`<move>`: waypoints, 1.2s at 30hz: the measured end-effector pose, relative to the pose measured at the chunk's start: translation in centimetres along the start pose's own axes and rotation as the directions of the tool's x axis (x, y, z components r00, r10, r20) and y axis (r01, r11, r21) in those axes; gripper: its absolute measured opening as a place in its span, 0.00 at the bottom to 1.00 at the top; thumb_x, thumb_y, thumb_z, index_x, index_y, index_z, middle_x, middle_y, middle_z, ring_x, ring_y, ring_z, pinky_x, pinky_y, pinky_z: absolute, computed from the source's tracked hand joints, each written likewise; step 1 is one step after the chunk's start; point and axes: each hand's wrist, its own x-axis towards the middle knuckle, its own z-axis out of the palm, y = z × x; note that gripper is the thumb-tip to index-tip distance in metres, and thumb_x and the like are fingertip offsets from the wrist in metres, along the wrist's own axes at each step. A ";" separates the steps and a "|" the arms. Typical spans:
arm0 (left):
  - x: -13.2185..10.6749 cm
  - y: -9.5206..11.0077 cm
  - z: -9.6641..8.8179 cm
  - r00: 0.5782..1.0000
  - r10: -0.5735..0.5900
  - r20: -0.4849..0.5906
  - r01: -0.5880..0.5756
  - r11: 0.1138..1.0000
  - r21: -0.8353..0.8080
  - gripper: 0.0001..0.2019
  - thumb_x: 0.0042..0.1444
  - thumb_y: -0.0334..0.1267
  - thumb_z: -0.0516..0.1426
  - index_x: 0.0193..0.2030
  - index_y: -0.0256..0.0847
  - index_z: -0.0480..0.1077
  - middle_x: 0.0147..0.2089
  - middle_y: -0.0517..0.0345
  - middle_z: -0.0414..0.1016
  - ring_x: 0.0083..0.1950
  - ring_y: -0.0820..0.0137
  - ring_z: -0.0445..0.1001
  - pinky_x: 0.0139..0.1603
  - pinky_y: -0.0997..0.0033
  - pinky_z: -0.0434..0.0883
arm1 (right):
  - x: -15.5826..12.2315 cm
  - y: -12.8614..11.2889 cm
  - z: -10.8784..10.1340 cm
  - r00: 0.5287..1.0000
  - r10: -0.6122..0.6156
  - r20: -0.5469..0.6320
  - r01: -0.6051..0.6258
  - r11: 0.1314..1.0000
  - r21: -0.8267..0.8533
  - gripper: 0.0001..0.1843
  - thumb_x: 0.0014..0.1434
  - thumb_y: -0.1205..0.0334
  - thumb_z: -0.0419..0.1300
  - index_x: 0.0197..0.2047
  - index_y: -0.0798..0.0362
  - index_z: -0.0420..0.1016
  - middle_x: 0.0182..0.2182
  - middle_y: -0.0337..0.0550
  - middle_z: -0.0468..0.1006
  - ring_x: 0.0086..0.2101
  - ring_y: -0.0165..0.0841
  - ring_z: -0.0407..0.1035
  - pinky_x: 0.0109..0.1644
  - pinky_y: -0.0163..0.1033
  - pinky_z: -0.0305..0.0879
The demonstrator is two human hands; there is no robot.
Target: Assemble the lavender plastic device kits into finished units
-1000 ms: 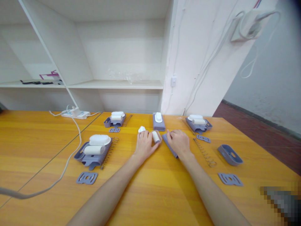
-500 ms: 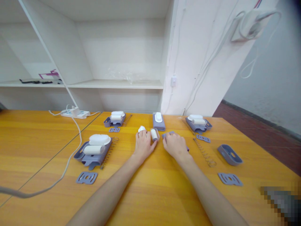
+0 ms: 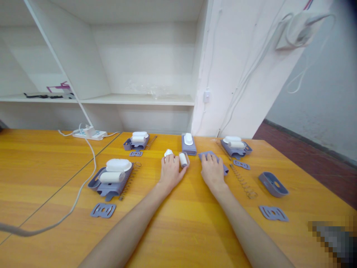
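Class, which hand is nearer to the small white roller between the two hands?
Left. The left hand touches the white roller from its left; the right hand rests apart, to its right, on a grey plate.

1. The left grip lies on the orange bench, fingertips at a white cap and thumb against a white roller. Whether it clasps either is unclear.
2. The right grip rests flat, fingers spread, on a grey plate.
3. A spring and a grey tray lie to that grip's right.
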 end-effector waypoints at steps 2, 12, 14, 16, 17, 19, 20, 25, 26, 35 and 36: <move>0.0 0.0 0.0 1.000 -0.007 0.002 0.007 1.000 0.002 0.18 0.56 0.53 0.49 0.40 0.39 0.64 0.44 0.46 0.64 0.51 0.57 0.60 0.49 0.56 0.59 | -0.1 0.1 0.2 1.000 0.003 -0.029 -0.004 1.000 -0.014 0.16 0.57 0.72 0.48 0.47 0.56 0.68 0.41 0.55 0.72 0.45 0.42 0.63 0.53 0.51 0.47; -0.1 0.1 0.0 1.000 -0.025 0.012 0.026 0.999 -0.028 0.17 0.55 0.52 0.51 0.42 0.40 0.64 0.46 0.47 0.62 0.49 0.58 0.61 0.48 0.57 0.60 | -0.5 0.0 0.9 0.997 -0.001 -0.076 0.003 1.000 0.024 0.17 0.59 0.66 0.49 0.50 0.55 0.68 0.47 0.55 0.69 0.48 0.44 0.59 0.54 0.51 0.44; -0.1 0.1 -0.1 1.000 -0.004 0.008 0.004 0.999 -0.045 0.16 0.56 0.50 0.51 0.44 0.42 0.64 0.47 0.48 0.62 0.50 0.58 0.60 0.48 0.58 0.60 | -0.6 0.0 0.9 0.998 0.005 -0.069 -0.003 0.999 0.036 0.17 0.59 0.64 0.49 0.50 0.55 0.68 0.48 0.56 0.69 0.49 0.44 0.58 0.54 0.50 0.45; -0.1 0.2 -0.2 1.000 0.020 0.004 -0.020 0.998 -0.059 0.15 0.56 0.48 0.51 0.46 0.44 0.64 0.49 0.48 0.61 0.52 0.58 0.60 0.49 0.57 0.60 | -0.6 0.0 0.9 0.998 0.007 -0.058 -0.005 0.999 0.044 0.17 0.59 0.64 0.48 0.50 0.55 0.68 0.48 0.56 0.69 0.49 0.44 0.58 0.53 0.49 0.45; -0.1 0.2 -0.3 1.000 0.029 0.002 -0.029 0.998 -0.063 0.15 0.56 0.48 0.51 0.47 0.45 0.64 0.49 0.48 0.61 0.52 0.58 0.59 0.50 0.57 0.59 | -0.6 0.1 0.8 0.999 0.006 -0.054 -0.004 0.999 0.047 0.17 0.60 0.64 0.48 0.51 0.55 0.68 0.49 0.56 0.68 0.49 0.44 0.57 0.53 0.49 0.45; -0.1 0.2 -0.3 0.999 0.036 -0.001 -0.036 0.997 -0.070 0.14 0.56 0.47 0.52 0.47 0.46 0.64 0.50 0.48 0.61 0.53 0.58 0.59 0.51 0.56 0.59 | -0.6 0.1 0.7 0.999 0.002 -0.048 0.001 0.999 0.054 0.18 0.60 0.64 0.47 0.51 0.55 0.67 0.49 0.56 0.68 0.49 0.44 0.57 0.53 0.49 0.45; -0.1 0.1 -0.3 0.999 0.035 -0.001 -0.035 0.997 -0.072 0.14 0.56 0.46 0.52 0.47 0.46 0.64 0.50 0.48 0.61 0.53 0.58 0.59 0.51 0.56 0.59 | -0.6 0.1 0.7 0.999 -0.001 -0.045 0.003 0.998 0.057 0.18 0.60 0.64 0.47 0.51 0.55 0.67 0.50 0.56 0.68 0.50 0.44 0.57 0.53 0.49 0.45; -0.1 0.0 -0.3 1.000 0.027 0.008 -0.027 0.997 -0.075 0.13 0.56 0.47 0.52 0.44 0.44 0.65 0.49 0.48 0.61 0.53 0.58 0.59 0.51 0.56 0.59 | -0.6 0.2 0.5 0.999 -0.002 -0.033 0.004 0.998 0.070 0.18 0.60 0.64 0.46 0.52 0.55 0.66 0.51 0.55 0.67 0.50 0.44 0.56 0.53 0.48 0.46; -0.1 0.0 -0.2 1.000 0.025 0.008 -0.025 0.997 -0.075 0.13 0.56 0.47 0.52 0.45 0.44 0.65 0.49 0.48 0.61 0.53 0.58 0.59 0.51 0.56 0.59 | -0.6 0.2 0.5 0.999 0.000 -0.034 0.003 0.997 0.071 0.18 0.60 0.64 0.46 0.52 0.55 0.66 0.51 0.55 0.67 0.50 0.44 0.56 0.53 0.48 0.46; -0.1 0.0 -0.1 1.000 0.019 -0.009 -0.020 0.997 -0.073 0.14 0.55 0.48 0.52 0.43 0.41 0.65 0.49 0.48 0.61 0.52 0.58 0.60 0.52 0.56 0.58 | -0.6 0.2 0.6 0.999 0.003 -0.037 0.000 0.997 0.081 0.18 0.60 0.64 0.47 0.52 0.55 0.67 0.51 0.55 0.67 0.50 0.43 0.56 0.52 0.47 0.47; -0.1 0.0 -0.1 1.000 0.020 -0.012 -0.021 0.997 -0.071 0.14 0.55 0.48 0.52 0.43 0.41 0.65 0.49 0.47 0.61 0.52 0.58 0.60 0.52 0.56 0.58 | -0.6 0.2 0.6 0.999 0.005 -0.040 -0.001 0.997 0.080 0.18 0.60 0.64 0.47 0.52 0.55 0.67 0.51 0.55 0.67 0.50 0.43 0.56 0.52 0.47 0.47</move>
